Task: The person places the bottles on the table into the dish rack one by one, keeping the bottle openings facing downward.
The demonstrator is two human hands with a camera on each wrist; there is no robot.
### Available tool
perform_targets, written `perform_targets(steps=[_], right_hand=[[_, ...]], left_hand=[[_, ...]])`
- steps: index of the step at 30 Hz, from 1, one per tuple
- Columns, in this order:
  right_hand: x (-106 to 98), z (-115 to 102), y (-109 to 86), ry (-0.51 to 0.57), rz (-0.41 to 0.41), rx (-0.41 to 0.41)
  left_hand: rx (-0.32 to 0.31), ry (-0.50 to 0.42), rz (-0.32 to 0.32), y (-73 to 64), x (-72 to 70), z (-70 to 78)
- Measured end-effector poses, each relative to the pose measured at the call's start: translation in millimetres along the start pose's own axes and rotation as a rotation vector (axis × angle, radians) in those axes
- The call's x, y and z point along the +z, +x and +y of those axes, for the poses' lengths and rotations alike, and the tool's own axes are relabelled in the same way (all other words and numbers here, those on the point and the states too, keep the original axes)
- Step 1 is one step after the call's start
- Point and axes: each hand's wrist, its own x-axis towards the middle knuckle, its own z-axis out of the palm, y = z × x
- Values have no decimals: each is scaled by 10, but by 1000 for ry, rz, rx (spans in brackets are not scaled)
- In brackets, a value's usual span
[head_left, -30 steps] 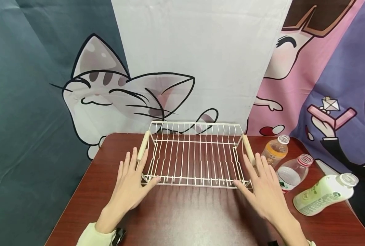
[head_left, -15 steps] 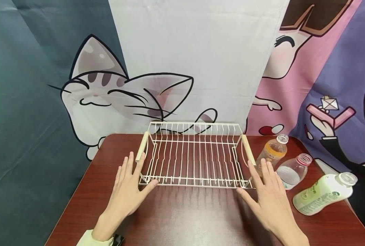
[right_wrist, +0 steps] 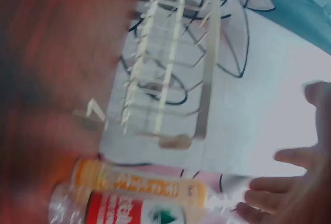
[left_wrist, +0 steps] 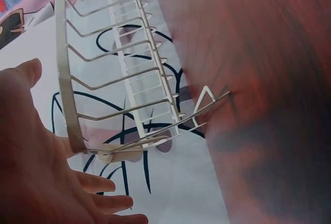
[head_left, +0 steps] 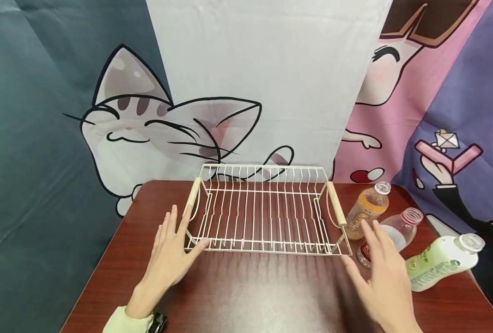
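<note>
A cream wire dish rack (head_left: 263, 191) with wooden handles stands towards the back of the table. My left hand (head_left: 167, 252) is spread at its left front corner, index fingertip overlapping the left wooden handle (head_left: 193, 194) in the head view. In the left wrist view, the fingers (left_wrist: 116, 203) are extended beside the rack's rim (left_wrist: 63, 69) and hold nothing. My right hand (head_left: 385, 282) is off the rack's right front corner, fingers loosely bent and holding nothing. It partly covers a clear bottle (head_left: 400, 226) with a red neck ring and a green-and-white bottle (head_left: 441, 261).
Beside the right wooden handle (head_left: 336, 203), an orange-banded bottle (head_left: 368, 208) stands uncapped. All three bottles line the right side of the dark red-brown table (head_left: 254, 296). A printed cloth backdrop (head_left: 292, 83) hangs directly behind the table.
My right hand has moved right, away from the rack's corner and towards the bottles, its fingers less spread. The left hand has slid slightly left and stays spread. Rack and bottles stand as before.
</note>
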Motion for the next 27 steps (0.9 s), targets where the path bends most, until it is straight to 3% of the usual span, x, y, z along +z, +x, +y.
perform_targets(steps=[6, 10, 12, 14, 16, 19, 21, 24, 27], right_hand=[[-110, 76, -42, 82, 389, 107], [-203, 110, -41, 30, 659, 230], [-253, 156, -40, -10, 742, 294], [-301, 226, -54, -42, 772, 398], [-345, 304, -76, -44, 762, 571], [-410, 429, -95, -8, 677, 866], [-455, 510, -88, 27, 612, 1002], [-477, 659, -92, 70, 585, 1026], [-443, 789, -136, 83, 590, 954]], left_hand=[[-27, -10, -18, 7, 16, -28], [-33, -19, -17, 19, 25, -33], [-33, -26, -12, 27, 29, -34], [-32, -29, -6, 34, 35, -35], [-31, -32, -3, 38, 44, -38], [-32, -35, -3, 40, 58, -42], [-34, -32, -7, 42, 68, -49], [-40, -30, -14, 39, 79, -61], [-44, -28, -18, 36, 85, -68]])
